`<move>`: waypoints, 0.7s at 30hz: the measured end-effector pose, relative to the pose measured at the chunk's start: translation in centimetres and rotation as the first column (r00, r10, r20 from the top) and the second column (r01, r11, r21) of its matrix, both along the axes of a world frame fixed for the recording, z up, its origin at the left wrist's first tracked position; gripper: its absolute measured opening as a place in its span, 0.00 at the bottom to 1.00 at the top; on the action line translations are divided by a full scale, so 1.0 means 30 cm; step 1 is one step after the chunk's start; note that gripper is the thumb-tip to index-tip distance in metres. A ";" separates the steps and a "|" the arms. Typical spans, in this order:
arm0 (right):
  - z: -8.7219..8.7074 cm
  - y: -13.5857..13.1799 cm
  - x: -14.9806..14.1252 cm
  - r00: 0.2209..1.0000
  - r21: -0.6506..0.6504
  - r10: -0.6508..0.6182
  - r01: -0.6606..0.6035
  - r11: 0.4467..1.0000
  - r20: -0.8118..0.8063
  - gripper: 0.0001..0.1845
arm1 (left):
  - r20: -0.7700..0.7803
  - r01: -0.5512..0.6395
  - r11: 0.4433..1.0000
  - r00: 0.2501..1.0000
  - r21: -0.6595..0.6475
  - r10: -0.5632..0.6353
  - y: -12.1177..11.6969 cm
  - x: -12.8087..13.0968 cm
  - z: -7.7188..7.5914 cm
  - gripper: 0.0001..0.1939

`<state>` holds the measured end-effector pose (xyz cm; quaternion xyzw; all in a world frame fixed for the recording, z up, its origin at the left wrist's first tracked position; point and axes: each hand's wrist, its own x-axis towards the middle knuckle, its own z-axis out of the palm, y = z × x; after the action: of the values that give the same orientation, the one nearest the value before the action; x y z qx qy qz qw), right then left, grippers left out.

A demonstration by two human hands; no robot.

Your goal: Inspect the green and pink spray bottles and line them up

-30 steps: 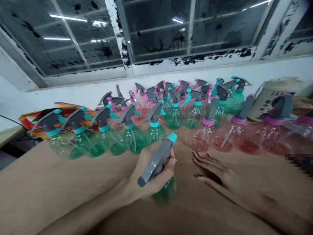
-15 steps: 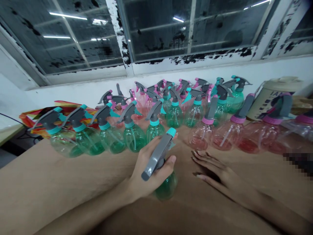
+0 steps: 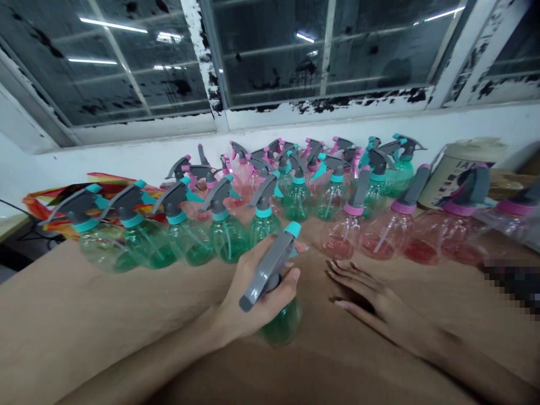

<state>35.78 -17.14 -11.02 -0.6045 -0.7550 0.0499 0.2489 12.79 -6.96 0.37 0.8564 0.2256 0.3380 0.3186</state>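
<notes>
My left hand [image 3: 257,287] is wrapped round the neck of a green spray bottle [image 3: 283,323] with a grey trigger head and a turquoise nozzle. Part of its collar and trigger is hidden by my fingers. The bottle stands on the brown table [image 3: 160,315], its nozzle pointing away from me. My right hand [image 3: 375,295] rests on the table to the right with fingers stretched out, holding nothing. Just beyond the left hand, a row of green spray bottles [image 3: 230,239] runs leftward. Past my right fingertips stand pink spray bottles [image 3: 342,239] with grey heads.
More pink and green spray bottles [image 3: 297,199] crowd the back by the wall. A large cream container [image 3: 453,169] stands at the back right. Colourful wrapping [image 3: 54,199] lies at the back left. A window [image 3: 329,50] with peeling paint is above.
The view has shifted slightly. My left hand still grips the green spray bottle in nearly the same place, and my right hand stays flat on the table.
</notes>
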 end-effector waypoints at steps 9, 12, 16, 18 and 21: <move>0.031 0.002 -0.006 0.997 -0.048 -0.018 0.015 0.999 -0.069 0.29 | -0.037 0.014 0.992 0.999 0.124 -0.009 0.007 -0.011 0.011 0.03; 0.063 -0.006 -0.021 0.991 -0.075 -0.051 0.041 0.996 -0.128 0.27 | -0.021 0.009 0.990 1.000 0.144 -0.007 0.006 -0.013 0.012 0.02; 0.132 -0.029 -0.076 0.984 -0.159 -0.059 0.032 0.987 -0.170 0.26 | 0.045 0.028 0.992 0.998 0.126 -0.034 -0.005 -0.012 0.019 0.10; 0.171 -0.041 -0.117 0.983 -0.185 -0.037 0.003 0.983 -0.180 0.27 | 0.059 0.042 0.994 0.997 0.097 -0.048 -0.007 -0.011 0.017 0.13; 0.221 -0.053 -0.184 0.981 -0.160 0.006 -0.038 0.986 -0.195 0.30 | 0.067 0.060 0.996 0.996 0.060 -0.064 -0.003 -0.011 0.001 0.16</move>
<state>30.27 -18.73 -4.39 -0.6068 -0.7272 0.1726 0.2706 12.46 -7.04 0.41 0.8596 0.1781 0.3637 0.3115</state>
